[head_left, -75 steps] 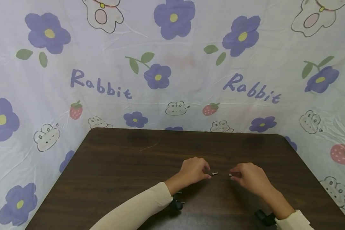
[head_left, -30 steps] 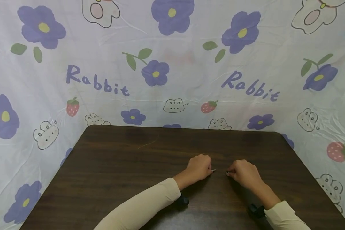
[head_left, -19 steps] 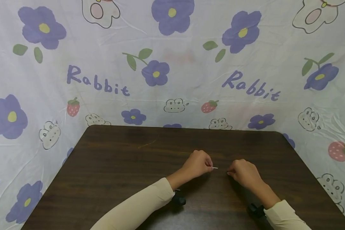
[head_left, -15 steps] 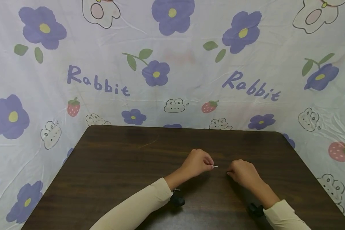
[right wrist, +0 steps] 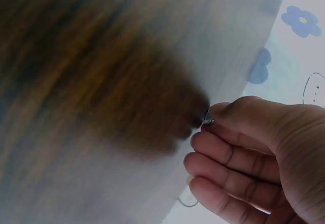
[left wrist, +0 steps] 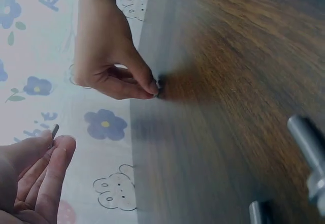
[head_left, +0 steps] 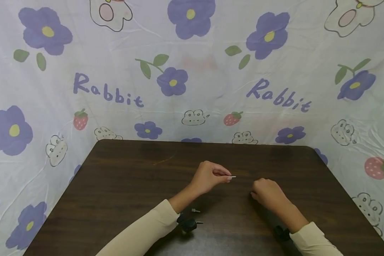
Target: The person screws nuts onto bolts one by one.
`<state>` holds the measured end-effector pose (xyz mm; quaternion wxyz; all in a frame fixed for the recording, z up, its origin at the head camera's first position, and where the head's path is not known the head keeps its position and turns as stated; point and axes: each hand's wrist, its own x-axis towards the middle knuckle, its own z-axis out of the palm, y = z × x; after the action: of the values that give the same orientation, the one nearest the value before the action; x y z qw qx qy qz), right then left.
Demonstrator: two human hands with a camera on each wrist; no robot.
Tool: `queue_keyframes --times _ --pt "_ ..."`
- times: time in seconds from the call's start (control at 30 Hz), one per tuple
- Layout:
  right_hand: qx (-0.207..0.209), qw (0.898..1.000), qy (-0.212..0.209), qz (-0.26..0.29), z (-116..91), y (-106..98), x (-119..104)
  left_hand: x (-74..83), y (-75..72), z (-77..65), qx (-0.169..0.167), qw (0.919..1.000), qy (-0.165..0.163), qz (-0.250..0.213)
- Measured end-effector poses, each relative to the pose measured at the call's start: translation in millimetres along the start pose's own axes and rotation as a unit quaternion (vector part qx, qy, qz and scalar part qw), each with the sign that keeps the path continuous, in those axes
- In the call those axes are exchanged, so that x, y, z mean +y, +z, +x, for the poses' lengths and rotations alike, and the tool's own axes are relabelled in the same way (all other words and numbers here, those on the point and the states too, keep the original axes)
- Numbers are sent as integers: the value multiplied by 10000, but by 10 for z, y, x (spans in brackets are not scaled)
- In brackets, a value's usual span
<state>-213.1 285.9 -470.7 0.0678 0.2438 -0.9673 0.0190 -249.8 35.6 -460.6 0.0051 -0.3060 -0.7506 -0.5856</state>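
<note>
The left hand (head_left: 207, 178) pinches a slim screw (head_left: 233, 176) while the right hand (head_left: 269, 193) grips a tiny nut (right wrist: 208, 121) over the table (head_left: 140, 185)!

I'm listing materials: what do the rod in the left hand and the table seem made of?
The rod looks like smooth metal, given its silvery grey, though it shows too small to be sure. The table seems wood or printed laminate, slightly glossy: dark grain and a pale reflection.

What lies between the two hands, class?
In the head view, a thin metal piece pokes from the left hand; from its tip to the right hand, only table shows.
</note>
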Motion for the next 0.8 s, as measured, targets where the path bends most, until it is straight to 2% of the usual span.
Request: queue_keyframes --times 0.3,0.47,0.67,0.8 --pt "-36 9979 188 623 -8 45 31 131 -206 -103 19 9991 -113 -411" --pt "450 9926 -3 1131 5 -4 38 189 -329 -160 18 9987 -154 -490" --pt "1230 9747 -386 1824 30 -118 -19 203 -470 -235 30 9981 -148 -590" --pt "1774 9542 -710 2303 44 -198 -108 215 -561 -290 82 9975 -149 -684"
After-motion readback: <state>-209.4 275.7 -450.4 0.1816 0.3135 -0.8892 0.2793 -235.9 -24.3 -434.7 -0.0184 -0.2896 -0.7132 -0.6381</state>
